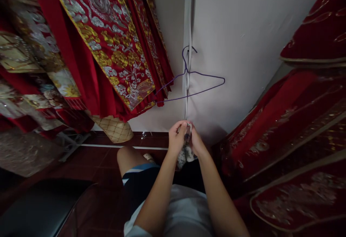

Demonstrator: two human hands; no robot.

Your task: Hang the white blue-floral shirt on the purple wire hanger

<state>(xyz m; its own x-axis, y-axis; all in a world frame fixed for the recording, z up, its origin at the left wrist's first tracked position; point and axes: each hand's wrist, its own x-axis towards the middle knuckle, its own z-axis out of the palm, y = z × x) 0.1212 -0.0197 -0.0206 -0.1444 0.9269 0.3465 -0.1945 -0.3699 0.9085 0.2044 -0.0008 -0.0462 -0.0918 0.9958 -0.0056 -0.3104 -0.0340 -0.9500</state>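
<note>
My left hand and my right hand are close together in front of my lap, fingers closed. Pinched between them is a pale, narrow edge of a black-and-white patterned cloth, whose lower part hangs down below my fingers. Its full shape is partly hidden by the hands. Just beyond them, a purple wire hanger hangs by the wall with nothing on it. A white cable runs vertically behind the hanger and ends near my fingertips.
Red embroidered garments hang on the left, their hems overlapping the hanger's left end. More red garments crowd the right side. A white metal rack foot with a bar lies along the tiled floor. A black chair stands lower left.
</note>
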